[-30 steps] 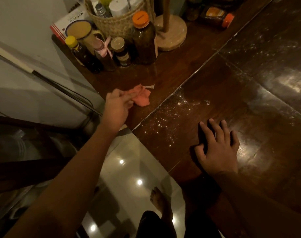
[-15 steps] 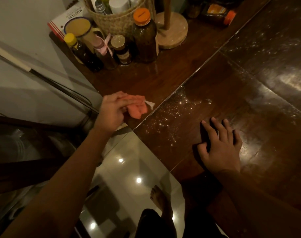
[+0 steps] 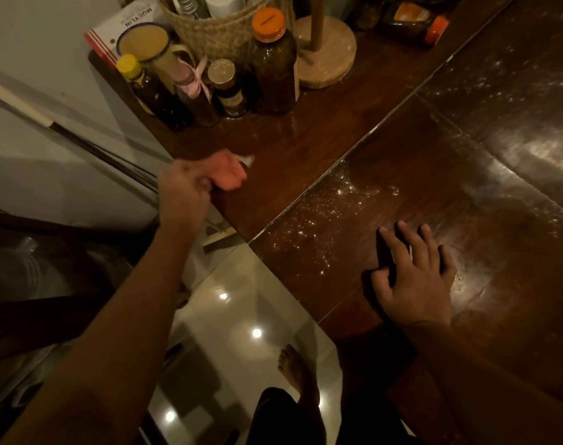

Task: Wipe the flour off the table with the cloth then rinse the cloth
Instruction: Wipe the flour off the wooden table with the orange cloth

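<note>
1. The grip of the left hand (image 3: 185,192) is closed on the cloth (image 3: 227,173). The fingers are curled over one end of it, and the rest sticks out past them. The hand is blurry, so I cannot tell how tight the hold is.
2. The cloth is small and pink. It sits at the near edge of the table (image 3: 305,149), close to the corner.
3. The cloth looks soft and light. It will bend and bunch up, and it will not break. I think it is best to hold it bunched in the palm, then press it flat on the wood to wipe.
4. The left arm reaches forward from low on the left, and the back of the hand faces up.
5. The right hand (image 3: 415,277) lies flat on the table with its fingers spread. It holds nothing.
6. The flour (image 3: 318,207) is a patch of white specks between the two hands, to the right of a thin seam in the wood. The cloth is not touching it yet.
7. Bottles (image 3: 275,62) and a basket (image 3: 222,30) stand at the back of the table.
</note>
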